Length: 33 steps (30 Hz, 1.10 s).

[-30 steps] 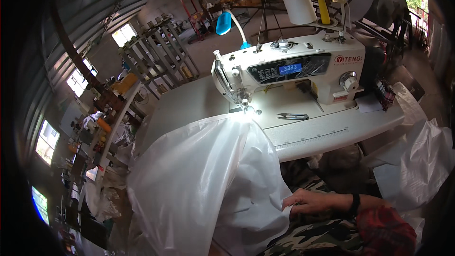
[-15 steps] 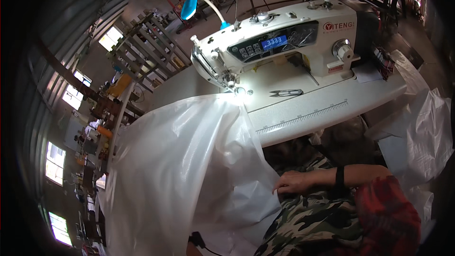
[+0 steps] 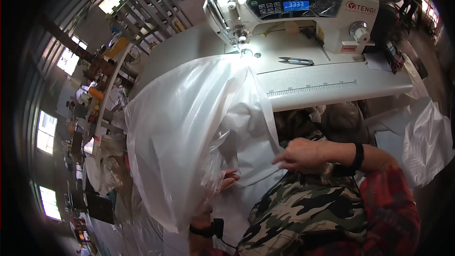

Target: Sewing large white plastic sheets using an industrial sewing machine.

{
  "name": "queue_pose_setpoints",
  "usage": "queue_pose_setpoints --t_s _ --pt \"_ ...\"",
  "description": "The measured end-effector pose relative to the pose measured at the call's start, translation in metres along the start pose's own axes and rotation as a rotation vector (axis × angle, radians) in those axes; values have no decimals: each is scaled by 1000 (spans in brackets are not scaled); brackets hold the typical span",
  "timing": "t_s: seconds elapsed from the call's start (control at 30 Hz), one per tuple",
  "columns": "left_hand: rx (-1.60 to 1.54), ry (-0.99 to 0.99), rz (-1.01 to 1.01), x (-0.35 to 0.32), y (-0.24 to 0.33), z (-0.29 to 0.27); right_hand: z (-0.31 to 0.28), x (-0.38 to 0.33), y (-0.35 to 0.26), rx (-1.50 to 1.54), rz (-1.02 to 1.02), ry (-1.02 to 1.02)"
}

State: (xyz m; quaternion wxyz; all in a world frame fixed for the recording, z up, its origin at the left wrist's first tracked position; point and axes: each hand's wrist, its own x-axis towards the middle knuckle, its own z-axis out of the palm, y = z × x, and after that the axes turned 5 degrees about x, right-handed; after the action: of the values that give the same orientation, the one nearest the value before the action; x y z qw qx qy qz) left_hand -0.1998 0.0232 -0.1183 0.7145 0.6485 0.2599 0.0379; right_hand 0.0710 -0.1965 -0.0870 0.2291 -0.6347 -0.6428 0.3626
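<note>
A large sheet of thin white translucent plastic (image 3: 185, 128) hangs from the needle area of a white industrial sewing machine (image 3: 294, 9) over the table's front edge into my lap. My right hand (image 3: 303, 154) pinches the sheet's right edge just below the table. My left hand (image 3: 226, 180) is mostly hidden under a fold of the sheet, only fingertips showing against the plastic; its wrist wears a black band. My lap is covered by camouflage trousers.
Small thread snips (image 3: 296, 60) lie on the white table (image 3: 332, 85) beside a printed ruler. More white plastic bags (image 3: 426, 142) hang at the right. Metal racks (image 3: 151, 0) and cluttered shelves (image 3: 95, 90) stand at the left.
My view has tipped down toward my lap. My right hand has risen and moved up along the sheet's edge. My left fingertips have come into view under the plastic.
</note>
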Motion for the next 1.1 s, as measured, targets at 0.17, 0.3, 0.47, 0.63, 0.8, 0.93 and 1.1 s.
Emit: queue_pose_setpoints --t_s 0.17,0.3,0.47,0.63,0.8,0.93,1.1 --pt "390 -347 17 2 13 37 -9 57 -5 38 -186 433" --pt "395 -383 123 -19 33 73 3 109 8 -192 -280 533" --pt "443 -190 342 -16 48 101 23 132 19 -438 -42 283" --pt "462 170 519 1 32 95 40 85 6 -218 -99 -71" --pt "756 339 445 27 12 80 45 45 -8 34 -138 -181" --pt "928 442 541 52 -12 74 56 65 15 341 36 381" --pt "1004 447 482 60 -40 65 72 119 26 980 228 577"
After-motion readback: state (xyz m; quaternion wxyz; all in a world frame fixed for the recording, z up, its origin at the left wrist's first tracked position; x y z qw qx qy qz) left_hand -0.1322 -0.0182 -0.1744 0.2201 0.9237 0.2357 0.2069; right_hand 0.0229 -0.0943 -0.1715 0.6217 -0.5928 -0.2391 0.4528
